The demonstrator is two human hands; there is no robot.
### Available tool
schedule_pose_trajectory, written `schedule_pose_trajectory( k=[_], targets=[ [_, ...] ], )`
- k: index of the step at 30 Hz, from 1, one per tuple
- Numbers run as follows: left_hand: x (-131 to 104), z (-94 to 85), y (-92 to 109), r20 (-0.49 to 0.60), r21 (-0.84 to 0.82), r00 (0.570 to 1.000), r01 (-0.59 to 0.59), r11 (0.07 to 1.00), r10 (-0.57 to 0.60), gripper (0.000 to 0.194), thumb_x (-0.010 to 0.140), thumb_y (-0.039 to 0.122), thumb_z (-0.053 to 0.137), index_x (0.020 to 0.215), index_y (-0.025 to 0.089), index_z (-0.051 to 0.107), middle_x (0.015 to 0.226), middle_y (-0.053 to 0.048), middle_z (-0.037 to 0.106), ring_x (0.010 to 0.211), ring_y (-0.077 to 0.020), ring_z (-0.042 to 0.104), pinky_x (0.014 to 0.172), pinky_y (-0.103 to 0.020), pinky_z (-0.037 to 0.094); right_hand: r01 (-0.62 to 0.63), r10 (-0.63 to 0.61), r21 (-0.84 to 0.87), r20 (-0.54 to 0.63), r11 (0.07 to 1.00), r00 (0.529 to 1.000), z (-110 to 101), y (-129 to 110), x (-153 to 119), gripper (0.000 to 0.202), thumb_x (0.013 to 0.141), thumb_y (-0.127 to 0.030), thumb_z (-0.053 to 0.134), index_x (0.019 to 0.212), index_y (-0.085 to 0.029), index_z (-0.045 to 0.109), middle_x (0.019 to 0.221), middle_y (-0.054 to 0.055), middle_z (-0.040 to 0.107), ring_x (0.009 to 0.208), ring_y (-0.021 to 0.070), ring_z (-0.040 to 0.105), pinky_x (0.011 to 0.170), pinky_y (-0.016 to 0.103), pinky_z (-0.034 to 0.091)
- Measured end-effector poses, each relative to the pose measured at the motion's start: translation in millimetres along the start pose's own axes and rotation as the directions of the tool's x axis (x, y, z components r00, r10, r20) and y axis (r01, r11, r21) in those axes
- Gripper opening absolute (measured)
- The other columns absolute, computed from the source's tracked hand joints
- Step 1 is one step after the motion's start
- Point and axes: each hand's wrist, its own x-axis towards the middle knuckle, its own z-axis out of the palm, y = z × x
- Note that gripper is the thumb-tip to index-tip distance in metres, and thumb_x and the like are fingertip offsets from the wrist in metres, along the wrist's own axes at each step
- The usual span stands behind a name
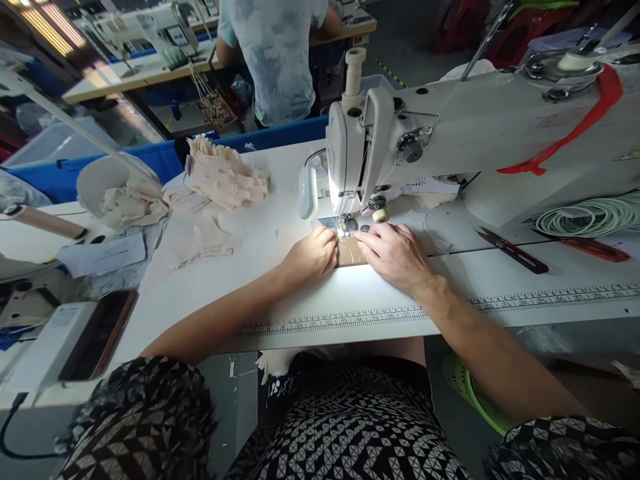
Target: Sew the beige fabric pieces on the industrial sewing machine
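Under the lit needle area of a white sewing machine (347, 153), my left hand (314, 253) rests with its fingers pressed together at the left side of the presser foot. My right hand (395, 253) lies just right of the foot, its fingers bent, thumb and fingertips near the bed. Between the two hands is a small brown piece (351, 253) at the metal plate. Any fabric beneath my fingertips is too small to make out, and what each hand grips is hidden.
Ruffled beige fabric pieces (225, 175) are piled left on the table. Snips (515, 250), an orange-handled tool (595, 249) and a coiled pale cord (585, 217) lie right. A phone (100, 333) is at far left. A person (280, 60) sits beyond the table.
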Motion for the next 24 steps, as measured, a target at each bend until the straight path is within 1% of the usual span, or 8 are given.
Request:
schedule_pose_trajectory(
  k=[3, 6, 10, 13, 15, 19, 21, 24],
  targets=[
    [3, 4.7, -3, 0.010, -0.015, 1.000, 0.018, 1.000, -0.018, 0.035, 0.109, 0.022, 0.034, 0.119, 0.011, 0.066, 0.119, -0.016, 0.071, 0.108, -0.0273, 0.067, 0.095, -0.041, 0.062, 0.005, -0.005, -0.035, 0.017, 0.999, 1.000, 2, 2, -1, 0.040, 0.109, -0.027, 0.040, 0.108, -0.022, 0.079, 0.091, 0.009, 0.066, 0.077, 0.0225, 0.054, 0.076, 0.039, 0.040],
    [4, 7.4, -4, 0.022, -0.055, 0.999, 0.038, 0.998, -0.037, 0.036, 0.109, 0.022, 0.034, 0.119, 0.011, 0.066, 0.119, -0.017, 0.071, 0.109, -0.0283, 0.066, 0.095, -0.042, 0.061, 0.021, -0.019, -0.065, 0.029, 0.998, 0.999, 2, 1, -1, 0.039, 0.109, -0.026, 0.040, 0.106, -0.022, 0.079, 0.091, 0.009, 0.067, 0.077, 0.0223, 0.055, 0.076, 0.039, 0.041],
    [5, 7.9, -3, 0.033, -0.084, 0.998, 0.064, 0.994, -0.062, 0.037, 0.109, 0.022, 0.033, 0.120, 0.010, 0.066, 0.120, -0.019, 0.070, 0.108, -0.0292, 0.066, 0.094, -0.043, 0.061, -0.009, 0.010, -0.019, 0.036, 1.000, 0.999, 2, 0, -3, 0.039, 0.109, -0.027, 0.040, 0.107, -0.021, 0.079, 0.092, 0.009, 0.069, 0.078, 0.0228, 0.058, 0.076, 0.039, 0.043],
    [4, 6.3, -2, 0.025, -0.064, 0.998, 0.052, 0.997, -0.051, 0.037, 0.109, 0.023, 0.033, 0.121, 0.009, 0.066, 0.121, -0.019, 0.070, 0.108, -0.0289, 0.066, 0.093, -0.042, 0.061, -0.079, 0.079, 0.107, 0.006, 0.991, 0.997, 5, 3, -1, 0.038, 0.109, -0.029, 0.040, 0.107, -0.022, 0.078, 0.096, 0.009, 0.072, 0.085, 0.0245, 0.063, 0.078, 0.039, 0.046],
    [4, 5.0, -2, 0.020, -0.052, 0.999, 0.043, 0.998, -0.042, 0.038, 0.109, 0.023, 0.033, 0.120, 0.009, 0.066, 0.121, -0.018, 0.071, 0.107, -0.0283, 0.066, 0.092, -0.041, 0.061, -0.156, 0.163, 0.200, -0.020, 0.967, 0.986, 6, 6, 5, 0.039, 0.110, -0.031, 0.039, 0.104, -0.022, 0.076, 0.096, 0.010, 0.073, 0.088, 0.0254, 0.066, 0.077, 0.038, 0.048],
    [6, 3.2, -1, 0.021, -0.080, 0.999, 0.052, 0.995, -0.050, 0.038, 0.109, 0.024, 0.033, 0.118, 0.011, 0.068, 0.119, -0.018, 0.071, 0.108, -0.0290, 0.066, 0.090, -0.042, 0.060, -0.320, 0.332, 0.281, 0.002, 0.905, 0.943, 6, 12, 20, 0.039, 0.109, -0.035, 0.040, 0.083, -0.024, 0.067, 0.077, 0.008, 0.070, 0.075, 0.0238, 0.066, 0.070, 0.036, 0.047],
    [7, 2.5, 0, 0.021, -0.076, 0.998, 0.057, 0.995, -0.056, 0.037, 0.108, 0.024, 0.033, 0.116, 0.013, 0.068, 0.116, -0.017, 0.071, 0.107, -0.0288, 0.066, 0.090, -0.041, 0.060, -0.337, 0.350, 0.285, 0.005, 0.897, 0.937, 4, 13, 25, 0.039, 0.109, -0.036, 0.042, 0.078, -0.025, 0.063, 0.071, 0.006, 0.067, 0.071, 0.0230, 0.065, 0.070, 0.035, 0.046],
    [8, 1.9, 1, 0.026, -0.039, 0.999, 0.049, 0.998, -0.048, 0.038, 0.108, 0.024, 0.032, 0.111, 0.015, 0.069, 0.113, -0.015, 0.071, 0.104, -0.0277, 0.066, 0.090, -0.039, 0.059, -0.331, 0.348, 0.280, -0.012, 0.901, 0.938, 4, 12, 22, 0.039, 0.109, -0.039, 0.042, 0.080, -0.026, 0.064, 0.069, 0.005, 0.066, 0.069, 0.0227, 0.064, 0.071, 0.036, 0.045]
  ],
)
